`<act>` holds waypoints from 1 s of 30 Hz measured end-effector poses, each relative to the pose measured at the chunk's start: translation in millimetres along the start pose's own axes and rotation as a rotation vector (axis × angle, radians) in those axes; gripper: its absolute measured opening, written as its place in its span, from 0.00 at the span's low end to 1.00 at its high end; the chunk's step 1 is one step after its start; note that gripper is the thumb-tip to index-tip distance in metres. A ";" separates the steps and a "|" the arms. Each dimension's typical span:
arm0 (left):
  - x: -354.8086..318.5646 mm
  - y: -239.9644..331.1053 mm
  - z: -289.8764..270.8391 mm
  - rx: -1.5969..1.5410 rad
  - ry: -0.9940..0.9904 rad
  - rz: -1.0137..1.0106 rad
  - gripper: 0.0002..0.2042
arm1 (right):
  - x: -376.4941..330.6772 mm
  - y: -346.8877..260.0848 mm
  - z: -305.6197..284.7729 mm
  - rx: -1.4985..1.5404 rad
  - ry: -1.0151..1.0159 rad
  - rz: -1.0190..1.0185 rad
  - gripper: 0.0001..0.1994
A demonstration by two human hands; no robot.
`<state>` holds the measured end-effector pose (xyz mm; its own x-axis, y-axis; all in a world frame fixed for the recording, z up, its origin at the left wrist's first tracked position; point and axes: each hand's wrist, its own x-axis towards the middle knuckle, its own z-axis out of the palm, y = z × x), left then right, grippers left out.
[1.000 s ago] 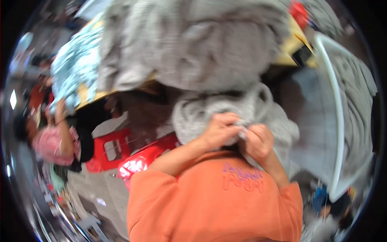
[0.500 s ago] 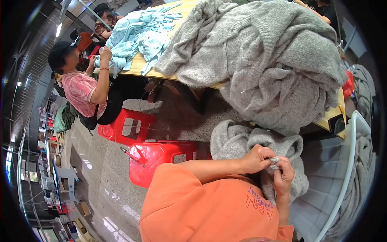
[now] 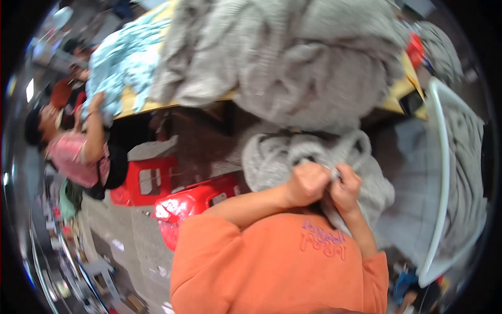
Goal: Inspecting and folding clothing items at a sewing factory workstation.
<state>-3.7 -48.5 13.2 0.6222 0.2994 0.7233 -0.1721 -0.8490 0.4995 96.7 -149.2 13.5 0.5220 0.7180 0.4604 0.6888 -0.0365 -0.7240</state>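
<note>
A grey knitted garment (image 3: 266, 162) hangs in front of me, draped over my lap and below the table edge. My left hand (image 3: 309, 183) is closed around a bit of its knit. Close beside it, my right hand (image 3: 345, 187) pinches the same small piece, the two hands nearly touching. The picture is blurred, so the exact spot between my fingers is hard to make out. Above my hands, a large heap of grey knitwear (image 3: 314, 68) lies on the wooden table (image 3: 151, 106) and spills over its near edge.
At right stands a white plastic bin (image 3: 443, 183) with grey knits inside. Two red stools (image 3: 180, 206) stand at left. A co-worker in a pink shirt (image 3: 76, 157) handles light blue garments (image 3: 123, 60) at the table. A dark phone-like object (image 3: 411, 103) lies at the table corner.
The whole view has shifted and blurred as my head turned. My hands have stayed together on the grey garment, with my left hand now turned knuckles up.
</note>
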 end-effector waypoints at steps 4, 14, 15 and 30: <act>15.5 1.2 7.7 -0.108 0.054 -0.292 0.07 | 9.1 -1.4 -1.6 0.194 0.202 0.194 0.09; 7.6 1.1 27.5 -0.322 -0.290 -0.711 0.04 | 1.7 28.5 -22.3 0.499 0.549 0.375 0.05; 7.9 1.9 29.1 -0.365 -0.312 -0.733 0.05 | 0.8 29.0 -23.6 0.497 0.556 0.378 0.05; 10.2 -2.3 15.3 -0.684 -0.213 -0.779 0.07 | -10.2 19.1 -17.5 0.611 -0.162 0.350 0.05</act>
<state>14.7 -50.1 12.1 0.8555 0.5173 0.0223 -0.0201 -0.0099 0.9997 113.3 -169.4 4.0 0.5468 0.8311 0.1017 0.0660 0.0782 -0.9947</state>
